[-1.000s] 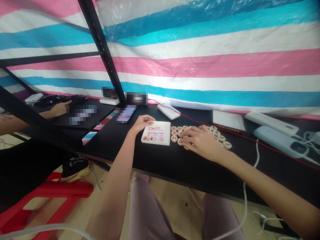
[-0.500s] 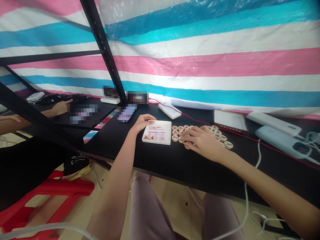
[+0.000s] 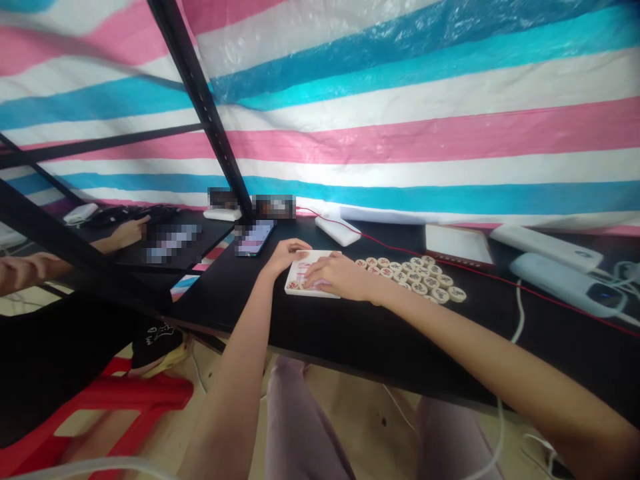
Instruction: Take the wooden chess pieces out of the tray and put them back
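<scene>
A shallow white box [image 3: 313,294] with red line markings on its inner floor lies on the black tabletop. A few round xiangqi pieces with red characters show in its near left corner. My left hand [image 3: 286,256] grips the box at its far left edge. Over the box reaches my right hand [image 3: 343,275], fingers bent down inside; whatever lies under them is hidden. To its right, several wooden xiangqi pieces [image 3: 419,288] with red or dark characters lie close together in slanting rows, partly covered by my right wrist.
Behind the pieces lies a box lid or tray [image 3: 457,244], with pale devices [image 3: 560,283] and cables farther right. A phone [image 3: 256,238] and a white block [image 3: 337,229] sit beyond the box. A red cable crosses the table. At left, past a black post [image 3: 210,110], are another person's hands [image 3: 127,233].
My right hand has moved left from the xiangqi pieces to inside the white box. My left hand stays at the box's edge. The view has shifted slightly.
</scene>
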`<state>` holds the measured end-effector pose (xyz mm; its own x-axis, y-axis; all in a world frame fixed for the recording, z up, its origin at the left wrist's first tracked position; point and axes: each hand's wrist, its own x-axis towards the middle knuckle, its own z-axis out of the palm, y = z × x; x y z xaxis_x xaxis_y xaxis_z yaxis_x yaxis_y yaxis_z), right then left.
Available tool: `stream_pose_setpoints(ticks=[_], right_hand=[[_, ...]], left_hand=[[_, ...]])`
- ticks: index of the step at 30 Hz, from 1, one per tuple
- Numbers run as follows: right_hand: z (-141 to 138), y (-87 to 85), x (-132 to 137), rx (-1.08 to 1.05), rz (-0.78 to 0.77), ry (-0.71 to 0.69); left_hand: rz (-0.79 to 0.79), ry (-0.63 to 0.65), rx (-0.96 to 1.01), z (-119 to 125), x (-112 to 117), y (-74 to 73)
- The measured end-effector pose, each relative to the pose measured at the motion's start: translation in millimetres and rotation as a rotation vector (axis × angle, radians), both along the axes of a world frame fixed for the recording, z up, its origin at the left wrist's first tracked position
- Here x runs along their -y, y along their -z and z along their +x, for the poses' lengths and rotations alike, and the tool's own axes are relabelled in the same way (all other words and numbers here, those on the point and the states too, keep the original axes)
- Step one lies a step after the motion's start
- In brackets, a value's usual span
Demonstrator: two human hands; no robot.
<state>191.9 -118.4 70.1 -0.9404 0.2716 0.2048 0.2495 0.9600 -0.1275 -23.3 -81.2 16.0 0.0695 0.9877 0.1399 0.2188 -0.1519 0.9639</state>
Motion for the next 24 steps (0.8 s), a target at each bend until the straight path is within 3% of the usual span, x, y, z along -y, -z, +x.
stream_pose_setpoints(ticks=[3,13,18,24], right_hand=[[-9,-0.1,-6,0.029,-0.027,-0.023],[-6,10.2,-12,-0.071,0.004,0.126],[19,2.0,-6,-0.217,0.019,0.215],[69,1.1,22,-0.221,0.028,0.283]], left_hand=[[-0.003,-0.001,0.019,0,-1,0.8],[-0.012,0.004,0.007,1,4,-3.9],[-0.015,0.008,-0.002,-1,1,-0.7],[-0.003,0.012,-0.024,-4,-3,5.9]])
